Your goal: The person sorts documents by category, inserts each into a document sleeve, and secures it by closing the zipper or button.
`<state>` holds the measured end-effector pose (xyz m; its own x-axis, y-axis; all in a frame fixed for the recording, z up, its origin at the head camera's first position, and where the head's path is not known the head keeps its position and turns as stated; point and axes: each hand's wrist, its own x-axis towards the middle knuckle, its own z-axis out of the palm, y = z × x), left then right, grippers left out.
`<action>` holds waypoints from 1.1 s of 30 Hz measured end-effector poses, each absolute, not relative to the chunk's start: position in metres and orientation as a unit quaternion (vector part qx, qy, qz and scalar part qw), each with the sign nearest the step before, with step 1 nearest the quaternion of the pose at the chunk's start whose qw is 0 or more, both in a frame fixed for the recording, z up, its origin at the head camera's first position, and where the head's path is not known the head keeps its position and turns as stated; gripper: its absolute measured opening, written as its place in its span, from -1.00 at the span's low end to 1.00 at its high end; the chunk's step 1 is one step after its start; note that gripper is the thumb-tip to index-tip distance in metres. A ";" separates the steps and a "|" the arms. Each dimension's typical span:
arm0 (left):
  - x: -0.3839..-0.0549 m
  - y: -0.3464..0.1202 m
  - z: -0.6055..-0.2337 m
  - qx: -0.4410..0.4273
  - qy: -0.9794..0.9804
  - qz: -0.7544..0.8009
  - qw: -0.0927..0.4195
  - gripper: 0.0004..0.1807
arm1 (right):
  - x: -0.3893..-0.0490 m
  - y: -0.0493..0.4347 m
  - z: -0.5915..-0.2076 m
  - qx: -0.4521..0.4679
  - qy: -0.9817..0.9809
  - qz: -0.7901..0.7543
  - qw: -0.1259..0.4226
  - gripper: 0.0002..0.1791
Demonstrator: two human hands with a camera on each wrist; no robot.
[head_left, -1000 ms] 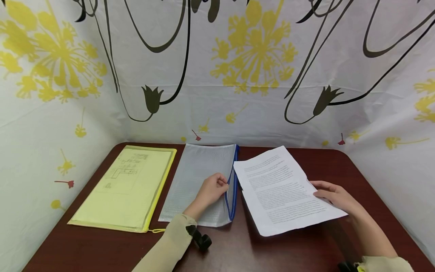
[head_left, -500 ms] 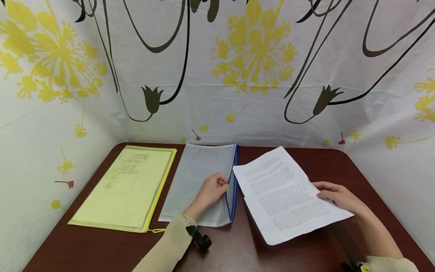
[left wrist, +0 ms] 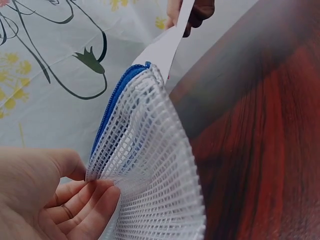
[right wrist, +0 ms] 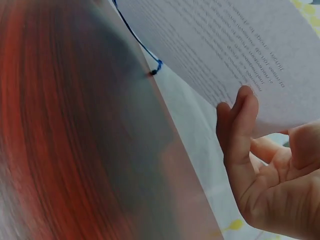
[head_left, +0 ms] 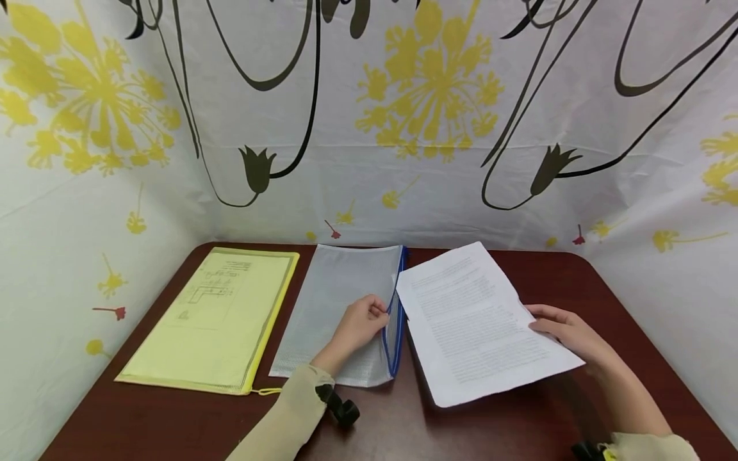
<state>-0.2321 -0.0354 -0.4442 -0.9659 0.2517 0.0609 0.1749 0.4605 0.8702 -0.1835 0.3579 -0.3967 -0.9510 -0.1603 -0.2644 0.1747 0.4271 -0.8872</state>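
A clear mesh zip pouch (head_left: 346, 282) with a blue zipper along its right side lies mid-table. My left hand (head_left: 360, 323) pinches the pouch's upper layer beside the zipper, and its mouth gapes there. In the left wrist view, thumb and fingers of the left hand (left wrist: 75, 195) nip the white mesh (left wrist: 150, 150) just below the blue zipper (left wrist: 117, 100). My right hand (head_left: 567, 330) grips printed paper (head_left: 484, 326) by its right edge. The paper is held tilted above the table, its left corner close to the pouch's zipper. Printed text also shows on its underside (right wrist: 215, 45) in the right wrist view.
A yellow zip pouch (head_left: 213, 320) with a drawing sheet inside lies at the left, its yellow pull loop (head_left: 266, 390) near my left sleeve. The dark red wooden table (head_left: 380, 429) ends against a patterned white curtain (head_left: 369, 160). A blue cord (right wrist: 142, 45) hangs by the paper.
The paper in my right hand shifts right and toward me, then comes back left and away, close to the pouch's mouth. My left hand keeps its pinch on the pouch.
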 end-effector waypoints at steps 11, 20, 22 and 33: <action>-0.229 -0.033 -0.444 0.127 0.860 0.492 0.046 -0.89 | -0.188 0.327 -0.405 0.030 0.791 -0.604 0.095 -0.73; -0.227 -0.030 -0.444 0.124 0.867 0.481 0.042 -0.92 | -0.186 0.305 -0.410 0.037 0.808 -0.586 0.050 -0.39; -0.228 -0.029 -0.445 0.121 0.868 0.480 0.042 -0.92 | -0.184 0.301 -0.410 0.035 0.811 -0.582 0.044 -0.40; -0.228 -0.024 -0.446 0.112 0.868 0.482 0.039 -0.93 | -0.179 0.286 -0.405 0.011 0.821 -0.571 0.012 -0.45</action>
